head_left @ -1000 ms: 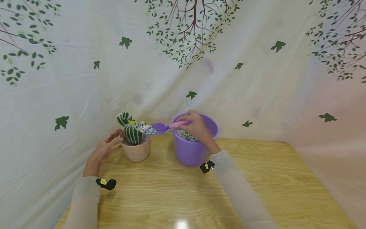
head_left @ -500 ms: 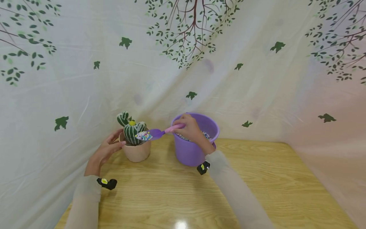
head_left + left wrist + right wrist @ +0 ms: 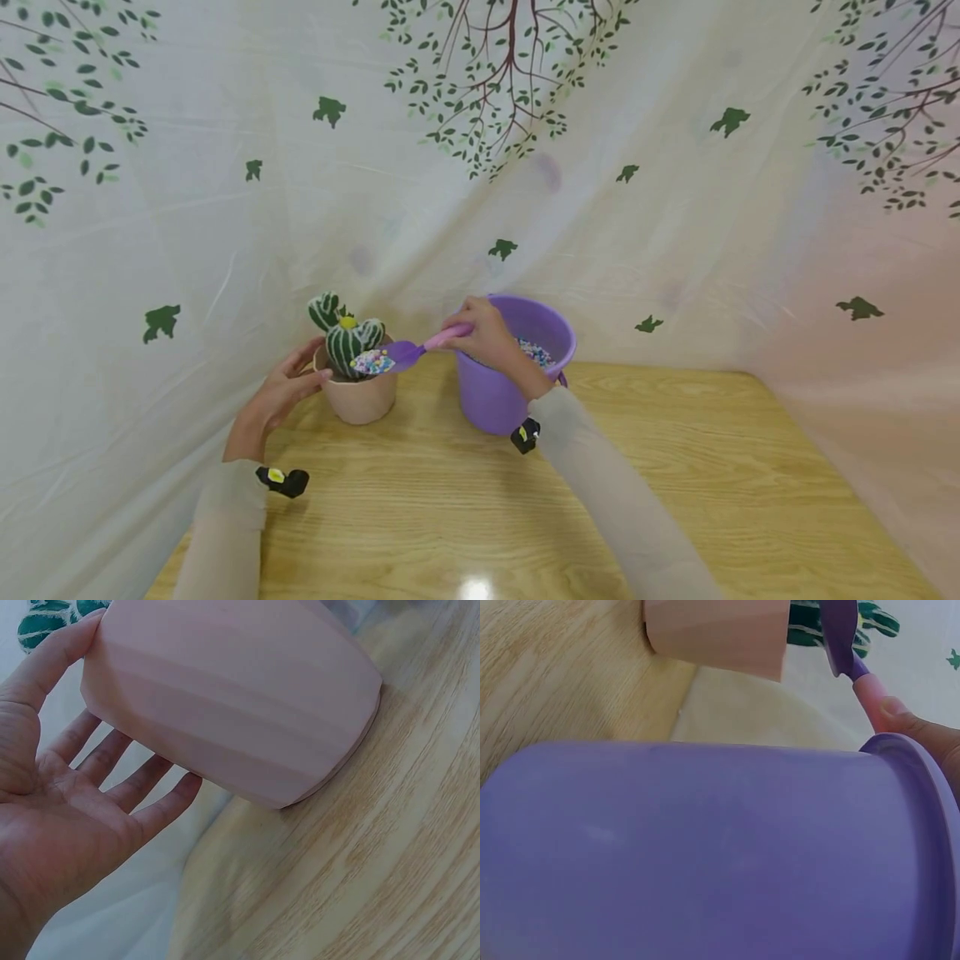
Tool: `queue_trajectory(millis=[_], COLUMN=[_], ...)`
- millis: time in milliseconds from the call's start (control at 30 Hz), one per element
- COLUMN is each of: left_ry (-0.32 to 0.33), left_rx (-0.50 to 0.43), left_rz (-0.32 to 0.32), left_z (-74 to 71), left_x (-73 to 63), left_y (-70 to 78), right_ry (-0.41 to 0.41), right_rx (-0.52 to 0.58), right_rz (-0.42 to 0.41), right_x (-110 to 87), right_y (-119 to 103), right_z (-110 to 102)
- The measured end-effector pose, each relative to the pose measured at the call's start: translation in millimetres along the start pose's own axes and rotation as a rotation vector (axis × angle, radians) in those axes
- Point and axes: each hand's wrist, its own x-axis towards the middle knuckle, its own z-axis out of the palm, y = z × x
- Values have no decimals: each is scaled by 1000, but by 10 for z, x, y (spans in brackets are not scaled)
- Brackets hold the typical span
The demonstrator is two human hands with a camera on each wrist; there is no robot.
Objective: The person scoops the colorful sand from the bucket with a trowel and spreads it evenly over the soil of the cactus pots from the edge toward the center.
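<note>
My right hand (image 3: 491,337) grips the pink handle of a small purple trowel (image 3: 405,354). Its blade carries a heap of colourful beads (image 3: 372,362) and hangs low over the pink pot (image 3: 360,402), in front of a green-and-white cactus (image 3: 343,350) with a yellow top. My left hand (image 3: 277,396) holds the pot's left side, the thumb at the rim and the fingers reaching behind; the left wrist view shows the fingertips partly hidden by the pot (image 3: 232,697). In the right wrist view, the trowel's blade (image 3: 840,634) crosses the cactus.
A purple bucket (image 3: 491,404) with more beads (image 3: 536,353) inside stands right of the pot, under my right forearm. Both rest near the back of a wooden table (image 3: 420,508). A pale curtain (image 3: 420,208) with leaf prints hangs close behind and at the sides.
My right hand has moved left and slightly down, bringing the loaded trowel from beside the pot's upper rim to over its soil. My left thumb has come down against the pot's rim.
</note>
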Motion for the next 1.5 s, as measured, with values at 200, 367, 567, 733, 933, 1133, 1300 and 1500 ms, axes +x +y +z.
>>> queue_trajectory(millis=[200,367,567,733,933,1133,1300,1500], left_ry=[-3,-3,-2,-1,-1,-2,-1,2], left_rx=[13,12,9,29,30,29,19,29], left_rz=[-6,-11,-3,2,9,8,8,-2], left_z=[3,0,-6,-7,1,7,8,9], left_x=[-2,9,20,21,16,13,17,18], left_y=[-4,-10,0,-7,-5,-4,-4,2], right_ry=[-27,-45,-55,-78,-106,-126,-150,-175], right_rx=[-18,-27,-42,-77,-97,-102,-101,-97], right_rz=[25,39,35,13,4,23,50,67], right_x=[25,37,47,56,71,81,100,132], right_y=[-30,-58,-50,-47,-70,-99,-125,-172], right_z=[32,44,51,44,31,21,15,0])
